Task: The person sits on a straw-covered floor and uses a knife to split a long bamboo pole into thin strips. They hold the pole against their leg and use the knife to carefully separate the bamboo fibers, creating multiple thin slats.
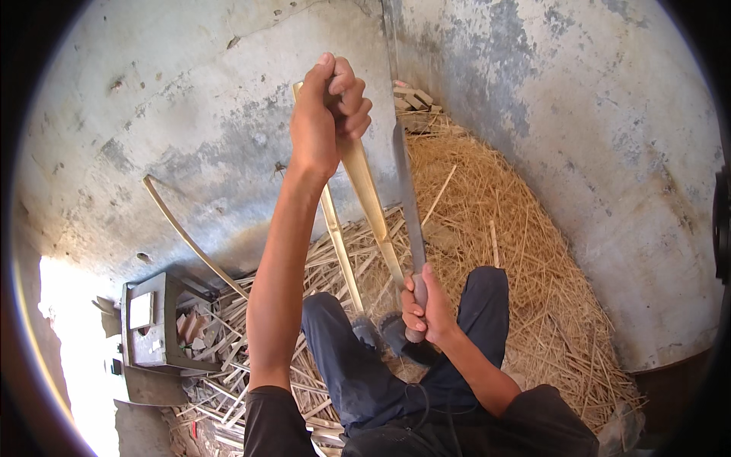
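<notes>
My left hand (326, 114) is raised in front of the wall, its fingers closed round the upper part of a pale split bamboo strip (365, 186). That strip slants down towards my right hand and my shoes. A second, narrower bamboo strip (337, 240) runs down from beneath my left wrist to the floor by my feet; whether my hand holds it too, I cannot make out. My right hand (431, 308) is wrapped round the handle of a long knife (406, 183). Its dark, narrow blade points up, just right of the wider strip and apart from my left hand.
Thin bamboo slivers and shavings (495, 221) cover the floor around my feet. At the left, a grey box-like stand (145, 327) holds broken pieces, and a bent strip (186, 236) leans near it. Weathered walls (601, 152) meet in a corner ahead. Short blocks (413, 99) lie there.
</notes>
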